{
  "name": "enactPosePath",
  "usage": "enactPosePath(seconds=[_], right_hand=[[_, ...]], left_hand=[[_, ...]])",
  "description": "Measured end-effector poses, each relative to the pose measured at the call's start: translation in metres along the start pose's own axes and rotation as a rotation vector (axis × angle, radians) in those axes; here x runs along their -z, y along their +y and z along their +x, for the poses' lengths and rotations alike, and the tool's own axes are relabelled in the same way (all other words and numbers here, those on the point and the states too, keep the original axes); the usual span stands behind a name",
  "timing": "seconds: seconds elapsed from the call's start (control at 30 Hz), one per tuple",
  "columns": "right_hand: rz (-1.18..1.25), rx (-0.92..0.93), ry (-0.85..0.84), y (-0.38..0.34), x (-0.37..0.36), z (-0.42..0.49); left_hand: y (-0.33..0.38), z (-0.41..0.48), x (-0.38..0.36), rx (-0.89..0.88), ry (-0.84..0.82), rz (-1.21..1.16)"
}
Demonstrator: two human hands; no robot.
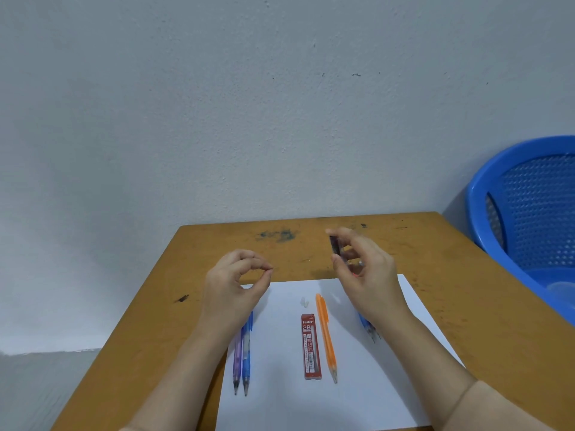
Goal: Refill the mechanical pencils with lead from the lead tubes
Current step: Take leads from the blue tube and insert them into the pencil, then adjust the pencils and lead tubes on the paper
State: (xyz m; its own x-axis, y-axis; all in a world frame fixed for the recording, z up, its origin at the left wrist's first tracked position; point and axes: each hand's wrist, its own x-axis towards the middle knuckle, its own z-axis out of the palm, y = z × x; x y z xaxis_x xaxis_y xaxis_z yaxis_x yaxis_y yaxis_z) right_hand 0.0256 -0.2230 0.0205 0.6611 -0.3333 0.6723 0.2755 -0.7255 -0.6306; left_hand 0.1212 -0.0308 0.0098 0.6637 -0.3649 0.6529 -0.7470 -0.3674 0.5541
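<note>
On the counter [451, 269], the orange pencil [325, 335] lies lengthwise nearer the right hand [368, 275], fingers clamped on a lead tube [335, 245]; the left hand [233, 283] pinches its fingertips together.

- A pale grey wall [217, 104] is seen behind, speckled with a few small dark marks and evenly lit.
- A brown wooden surface [473, 312] is set against it, and a dark smudge [277, 235] is noted near its far edge.
- A blue mesh-sided plastic basket [529, 146] is glimpsed at the right, beside the surface.
</note>
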Motion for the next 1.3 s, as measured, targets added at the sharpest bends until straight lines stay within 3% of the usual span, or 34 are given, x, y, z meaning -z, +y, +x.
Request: enactPosePath(seconds=[0.33, 0.7, 0.9, 1.3], right_hand=[[0.249, -0.260, -0.065, -0.026, 0.002, 0.002], [0.470, -0.630, -0.598, -0.053, -0.010, -0.009], [0.202, -0.560, -0.808, -0.052, -0.017, -0.015], [-0.178, -0.254, -0.873, -0.050, -0.032, -0.023]], left_hand=[[-0.001, 0.000, 0.000, -0.013, 0.014, -0.009], [-0.001, 0.001, 0.001, -0.002, 0.011, -0.011], [-0.002, 0.001, 0.002, -0.003, 0.025, -0.028], [-0.001, 0.001, 0.002, 0.014, 0.019, -0.027]])
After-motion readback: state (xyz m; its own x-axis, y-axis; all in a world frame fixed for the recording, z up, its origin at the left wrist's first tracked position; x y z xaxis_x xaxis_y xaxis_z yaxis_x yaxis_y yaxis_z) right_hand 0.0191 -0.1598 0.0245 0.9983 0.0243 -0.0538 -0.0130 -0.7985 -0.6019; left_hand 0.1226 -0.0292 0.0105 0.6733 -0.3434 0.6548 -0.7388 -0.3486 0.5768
